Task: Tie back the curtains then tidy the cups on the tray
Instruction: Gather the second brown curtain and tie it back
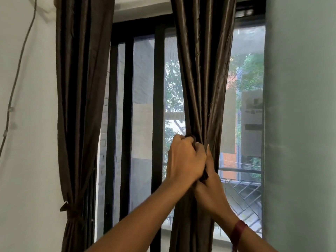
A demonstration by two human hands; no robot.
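Observation:
Two dark brown satin curtains hang at a black-framed window. The left curtain [80,106] is gathered low down by a knotted brown tie [70,209]. The right curtain [203,79] is bunched at its waist, where both of my hands meet. My left hand [183,160] grips the gathered fabric with curled fingers. My right hand [211,177] sits just behind and below it, fingers wrapped round the same bunch and a dark strip of tie-back [205,176]. No cups or tray are in view.
A black window frame [127,124] with a mesh screen stands between the curtains. A thin cable [17,73] runs down the white left wall. A grey wall [300,124] borders the window on the right. A red band circles my right wrist [238,231].

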